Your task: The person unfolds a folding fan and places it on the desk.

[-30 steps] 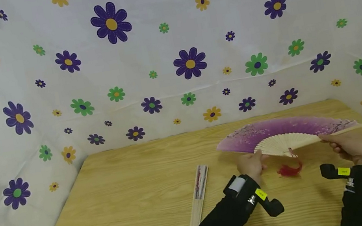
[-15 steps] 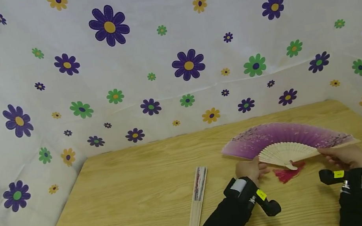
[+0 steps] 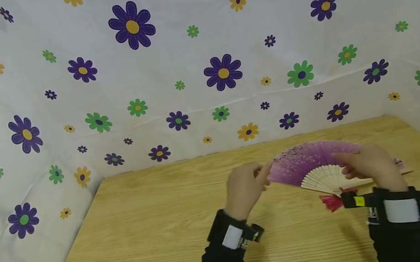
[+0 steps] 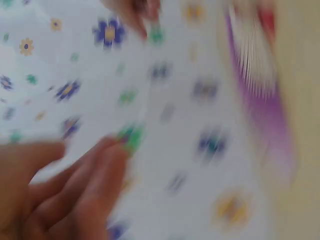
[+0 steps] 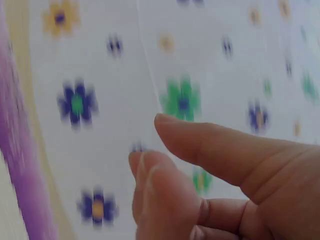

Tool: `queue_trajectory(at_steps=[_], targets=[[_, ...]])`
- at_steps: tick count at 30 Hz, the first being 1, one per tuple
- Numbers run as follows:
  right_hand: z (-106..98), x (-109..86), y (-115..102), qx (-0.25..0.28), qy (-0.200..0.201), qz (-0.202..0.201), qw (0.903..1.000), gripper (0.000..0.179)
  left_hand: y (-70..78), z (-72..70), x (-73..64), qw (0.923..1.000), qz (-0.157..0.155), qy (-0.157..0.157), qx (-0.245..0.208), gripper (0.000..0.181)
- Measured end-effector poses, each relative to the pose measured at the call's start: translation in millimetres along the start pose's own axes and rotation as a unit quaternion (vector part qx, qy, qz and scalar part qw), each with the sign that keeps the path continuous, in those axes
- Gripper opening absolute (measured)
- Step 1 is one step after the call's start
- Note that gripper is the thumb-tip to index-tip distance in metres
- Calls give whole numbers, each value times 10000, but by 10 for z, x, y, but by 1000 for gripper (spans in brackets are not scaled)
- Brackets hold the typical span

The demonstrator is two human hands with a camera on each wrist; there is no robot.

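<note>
A purple folding fan (image 3: 298, 162) with pale wooden ribs (image 3: 322, 179) and a red tassel (image 3: 332, 202) lies spread on the right side of the table. My right hand (image 3: 371, 164) hovers over the fan's right half and covers part of it. In the right wrist view its thumb (image 5: 210, 150) and fingers stand apart with nothing between them. My left hand (image 3: 245, 190) is raised at the fan's left end, fingers loosely bent and empty. The fan (image 4: 267, 115) shows blurred in the left wrist view, away from the left fingers (image 4: 95, 185).
The wooden table (image 3: 148, 234) extends left and forward of the hands. A white cloth (image 3: 165, 64) printed with flowers stands along the back and both sides. The folded fan seen earlier is hidden behind my left hand and forearm.
Both hands have let go of the purple fan and risen. The left hand has moved left, over the folded fan's place; the right has shifted left above the spread fan.
</note>
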State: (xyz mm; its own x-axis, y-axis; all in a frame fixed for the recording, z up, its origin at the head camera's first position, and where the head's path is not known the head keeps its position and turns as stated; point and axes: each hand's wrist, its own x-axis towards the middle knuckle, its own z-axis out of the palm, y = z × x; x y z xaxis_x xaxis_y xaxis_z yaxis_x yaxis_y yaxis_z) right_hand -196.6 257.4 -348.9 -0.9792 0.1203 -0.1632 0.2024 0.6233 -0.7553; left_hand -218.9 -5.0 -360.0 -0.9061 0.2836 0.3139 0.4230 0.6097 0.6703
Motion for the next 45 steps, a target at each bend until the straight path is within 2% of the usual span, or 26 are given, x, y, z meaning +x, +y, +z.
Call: queue_trajectory(at_steps=[1, 2, 4, 6, 9, 12, 15, 18, 23, 27, 30, 34, 36, 39, 43, 45], targets=[[155, -3, -153, -148, -65, -197, 9997, 44, -51, -171, -54, 9967, 347, 12, 739, 31], [329, -16, -301, -358, -130, -387, 9985, 42, -93, -335, -114, 9900, 569, -2, 1290, 28], [721, -62, -577, -845, -367, -756, 9929, 41, -183, -613, -233, 9758, 770, -87, 2043, 24], [1118, -149, -804, -1364, -626, -1092, 9826, 44, -243, -820, -330, 9729, 710, -177, 2193, 22], [1620, -288, -1013, -2030, -894, -1434, 9645, 53, -265, -1054, -450, 9701, 603, -102, 2347, 20], [1942, -366, -1093, -2463, -857, -1712, 9501, 59, -237, -1222, -536, 9724, 499, 2, 2278, 20], [2138, -396, -1106, -2687, -505, -1972, 9415, 59, -190, -1330, -600, 9762, 482, 127, 2112, 17], [2233, -399, -1060, -2766, -176, -2186, 9356, 54, -141, -1355, -623, 9777, 555, 192, 2015, 16], [2323, -390, -1003, -2476, -300, -2205, 9429, 49, -88, -1336, -637, 9756, 657, 268, 2080, 16], [2363, -383, -991, -2398, -252, -2327, 9422, 44, -50, -1307, -651, 9717, 818, 258, 2199, 17], [2369, -350, -993, -2482, -144, -2260, 9419, 38, -20, -1285, -658, 9682, 1036, 232, 2265, 17], [2339, -267, -972, -2428, -156, -1971, 9497, 38, 12, -1226, -642, 9668, 1090, 185, 2303, 16], [2296, -213, -958, -2258, -190, -1851, 9562, 41, 13, -1190, -621, 9693, 939, 148, 2267, 15], [2165, -136, -959, -1819, -216, -1664, 9689, 45, -30, -1120, -569, 9754, 505, 122, 2144, 16], [1864, -110, -1027, -1122, -323, -1376, 9836, 41, -148, -978, -481, 9805, -239, -123, 1946, 19], [1701, -148, -1088, -869, -320, -1266, 9876, 38, -204, -890, -435, 9839, -425, -287, 1712, 23]])
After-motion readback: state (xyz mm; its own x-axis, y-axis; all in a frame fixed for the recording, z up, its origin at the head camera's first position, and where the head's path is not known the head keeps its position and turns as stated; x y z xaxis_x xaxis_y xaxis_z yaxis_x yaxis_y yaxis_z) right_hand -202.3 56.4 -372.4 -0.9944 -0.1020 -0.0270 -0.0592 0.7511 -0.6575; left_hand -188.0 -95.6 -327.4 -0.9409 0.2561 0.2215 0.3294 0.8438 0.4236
